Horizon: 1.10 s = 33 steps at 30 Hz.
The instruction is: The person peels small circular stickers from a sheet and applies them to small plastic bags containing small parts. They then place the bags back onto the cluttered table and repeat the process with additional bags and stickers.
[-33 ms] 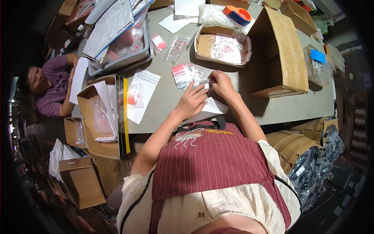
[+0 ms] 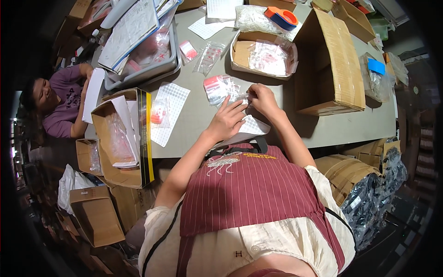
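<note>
Fingers stretched out, my left hand (image 2: 227, 121) rests on the near edge of a small clear plastic bag (image 2: 243, 97). My right hand (image 2: 263, 99) is closed in a pinch at that bag's right side; its fingertips are partly hidden. Just beyond my left fingers lies a stack of clear zip bags with red print (image 2: 215, 88). Under and in front of my hands is a white sheet of small round grey stickers (image 2: 255, 126), partly covered by my left hand. Another such sticker sheet (image 2: 177, 99) lies to the left, with a red-printed bag (image 2: 159, 112) on it.
Ahead stands a low carton (image 2: 239, 59) holding printed bags. A tall open cardboard box (image 2: 348, 69) is on the right, and an orange and blue tape ring (image 2: 279, 17) lies at the back. Leftward are a grey bin (image 2: 173, 64), an open carton (image 2: 102, 121) and a seated person (image 2: 63, 99).
</note>
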Each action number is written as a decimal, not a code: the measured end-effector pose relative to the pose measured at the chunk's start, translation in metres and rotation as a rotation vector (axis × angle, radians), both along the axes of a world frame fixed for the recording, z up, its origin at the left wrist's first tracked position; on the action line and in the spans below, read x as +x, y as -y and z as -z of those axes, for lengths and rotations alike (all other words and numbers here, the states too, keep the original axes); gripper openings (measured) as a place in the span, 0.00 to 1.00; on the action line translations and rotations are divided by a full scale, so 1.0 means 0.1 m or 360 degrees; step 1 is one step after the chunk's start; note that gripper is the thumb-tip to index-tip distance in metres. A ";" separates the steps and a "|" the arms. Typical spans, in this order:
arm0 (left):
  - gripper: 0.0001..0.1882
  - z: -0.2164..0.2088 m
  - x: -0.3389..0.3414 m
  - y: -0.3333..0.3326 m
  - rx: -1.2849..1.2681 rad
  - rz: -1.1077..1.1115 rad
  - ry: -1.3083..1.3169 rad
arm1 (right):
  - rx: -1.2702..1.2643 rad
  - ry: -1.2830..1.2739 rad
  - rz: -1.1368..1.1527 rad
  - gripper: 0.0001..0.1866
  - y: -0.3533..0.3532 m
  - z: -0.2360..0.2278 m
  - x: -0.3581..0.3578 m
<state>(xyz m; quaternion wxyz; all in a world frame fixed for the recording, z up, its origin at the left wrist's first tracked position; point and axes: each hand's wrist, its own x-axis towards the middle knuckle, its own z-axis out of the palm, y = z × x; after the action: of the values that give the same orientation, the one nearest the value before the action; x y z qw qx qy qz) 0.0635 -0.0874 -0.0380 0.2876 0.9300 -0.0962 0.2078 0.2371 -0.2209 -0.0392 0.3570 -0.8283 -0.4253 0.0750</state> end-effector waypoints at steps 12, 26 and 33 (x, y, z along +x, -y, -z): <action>0.07 0.03 0.00 -0.02 -0.0119 -0.0037 -0.0047 | 0.1024 -0.0941 0.0412 0.09 -0.02 -0.61 0.84; 0.07 -0.04 0.00 -0.01 -0.0098 -0.0086 0.0006 | 0.0140 0.0464 0.0556 0.27 0.04 -0.44 0.80; 0.09 0.16 0.02 -0.07 -0.0082 -0.0095 0.0002 | 0.0524 -0.0062 -0.0159 0.17 0.19 -0.63 -0.09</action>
<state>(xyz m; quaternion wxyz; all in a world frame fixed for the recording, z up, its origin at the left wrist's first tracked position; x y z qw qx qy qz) 0.0658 -0.0805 -0.0538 0.3051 0.9245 -0.0631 0.2194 0.2278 -0.2394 0.0239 0.4919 -0.7349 -0.4654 0.0380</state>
